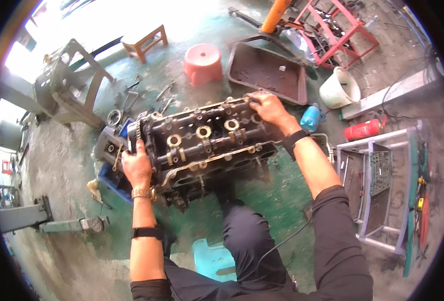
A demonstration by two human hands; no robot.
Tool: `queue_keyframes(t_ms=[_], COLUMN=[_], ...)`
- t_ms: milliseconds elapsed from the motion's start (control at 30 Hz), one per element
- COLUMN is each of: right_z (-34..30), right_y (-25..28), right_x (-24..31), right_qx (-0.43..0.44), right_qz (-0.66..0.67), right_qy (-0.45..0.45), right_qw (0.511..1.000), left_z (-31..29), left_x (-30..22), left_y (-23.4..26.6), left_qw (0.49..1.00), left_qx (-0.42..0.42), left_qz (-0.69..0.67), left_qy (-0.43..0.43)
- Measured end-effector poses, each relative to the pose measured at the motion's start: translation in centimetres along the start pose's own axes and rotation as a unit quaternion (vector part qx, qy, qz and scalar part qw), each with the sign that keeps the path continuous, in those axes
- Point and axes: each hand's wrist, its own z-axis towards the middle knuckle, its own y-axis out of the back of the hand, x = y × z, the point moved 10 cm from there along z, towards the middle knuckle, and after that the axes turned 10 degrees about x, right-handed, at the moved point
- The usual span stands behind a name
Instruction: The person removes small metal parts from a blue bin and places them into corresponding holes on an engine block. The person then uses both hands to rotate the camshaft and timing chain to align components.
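Head view. Item: one dark engine assembly, mid-scene between the hands. Left hand: clasped on its left end, fingers partly hidden, beside a chain. Right hand: curled tightly over the far right corner. Progress, I judge: topside exposed, chain fitted, handling unfinished. Edges: blue crate close left; pink stool, brown tray beyond; green floor at right looks roomiest.

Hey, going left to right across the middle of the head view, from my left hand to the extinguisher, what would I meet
Left hand → engine part → right hand → blue bottle → red extinguisher.
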Motion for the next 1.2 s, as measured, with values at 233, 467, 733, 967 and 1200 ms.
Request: queue_keyframes(t_ms=[233,467,733,967,1200], right_z=[0.3,0.9,0.9,0.6,1.7], right_y=[-1.6,-2.8,-2.3,-2.2,-3.4], right_x=[-2.1,-5.1,-4.2,-3.6,-6.7], right_qx=[0.005,0.012,0.009,0.002,0.022], right_qz=[0.063,0.016,0.026,-0.001,0.053], right_qy=[-0.03,-0.05,-0.065,-0.041,-0.043], right_qw=[0.998,0.999,0.998,0.999,0.997], left_z=[-0.2,-0.4,-0.6,0.7,-4.8], left_x=[0.0,0.0,-0.2,1.4,-0.1], left_y=[0.4,0.2,0.4,-1.2,0.6], left_qw=[0.998,1.0,0.999,0.999,0.999], left_qx=[-0.034,-0.018,-0.018,0.014,-0.025], left_qz=[0.048,0.019,0.027,0.038,0.023], left_qy=[0.002,0.012,0.032,0.01,0.015])
